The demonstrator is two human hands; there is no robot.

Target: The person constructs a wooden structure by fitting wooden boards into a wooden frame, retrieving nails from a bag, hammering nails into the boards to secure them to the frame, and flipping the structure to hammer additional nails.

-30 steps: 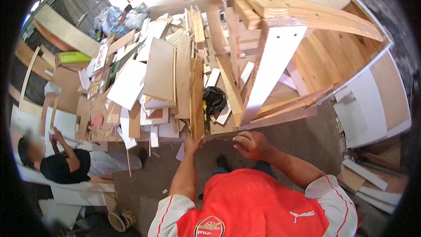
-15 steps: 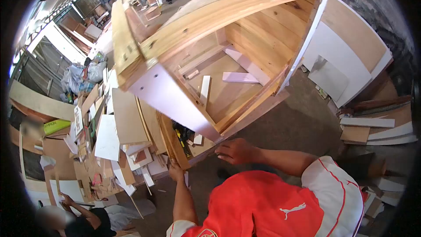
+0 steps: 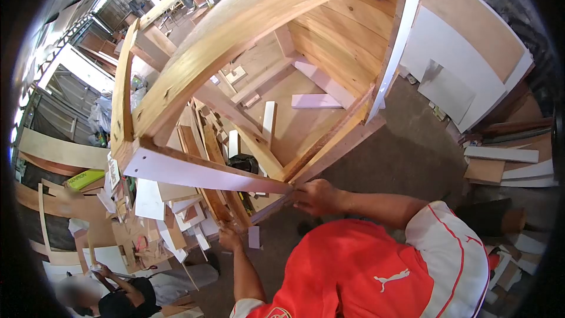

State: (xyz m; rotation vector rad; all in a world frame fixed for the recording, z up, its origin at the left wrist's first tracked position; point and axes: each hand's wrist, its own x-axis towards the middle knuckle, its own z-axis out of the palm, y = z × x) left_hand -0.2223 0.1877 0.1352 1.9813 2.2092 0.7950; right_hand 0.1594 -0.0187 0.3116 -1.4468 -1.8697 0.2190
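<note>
A large wooden frame with curved rails stands in front of me, its plank side on the right. A pale painted rail runs along its near left edge to the near corner. At that corner my right hand has its fingers curled on the frame. My left hand is lower and to the left, with its fingers closed at the near end of a wooden board. Loose white strips and a pale block lie inside the frame.
Offcuts and panels are heaped at the left. Another person sits at the lower left. White curved panels lean against the right wall, with stacked boards below. A dark bundle lies among the boards.
The frame's near left end with the painted rail has swung left, showing more of the boards behind it. My right hand now touches the corner. My left hand has shifted slightly left and down.
</note>
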